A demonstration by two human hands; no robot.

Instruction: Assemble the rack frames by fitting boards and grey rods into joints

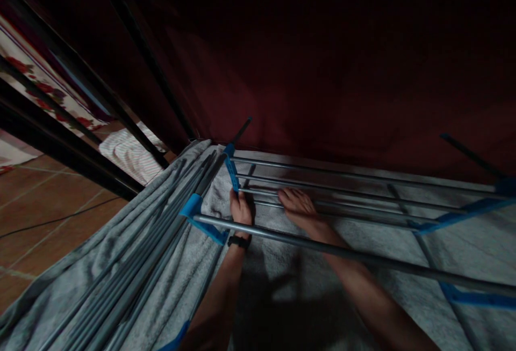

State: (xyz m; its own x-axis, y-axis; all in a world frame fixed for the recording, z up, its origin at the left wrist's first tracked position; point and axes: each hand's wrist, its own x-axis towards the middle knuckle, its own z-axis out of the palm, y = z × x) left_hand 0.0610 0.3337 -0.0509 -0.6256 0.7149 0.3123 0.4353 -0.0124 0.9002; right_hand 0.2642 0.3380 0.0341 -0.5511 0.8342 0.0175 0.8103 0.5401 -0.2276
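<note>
A rack of grey metal tubes (346, 251) with blue plastic joints stands on a grey blanket. My left hand (241, 208), with a dark band at the wrist, is closed at the lower end of the blue side bracket (231, 171), where a thin tube meets it. Reaching under the thick front tube, my right hand (297, 204) has its fingers wrapped round one of the thin crosswise tubes (262, 192). The far right of the rack has another blue bracket (443, 217).
Several loose grey tubes (133, 270) lie in a bundle on the blanket (52, 294) at the left. Behind the rack hangs a dark red cloth (322, 82). Black metal bars (137, 44), a striped cloth (129, 152) and tiled floor (36, 195) are at the left.
</note>
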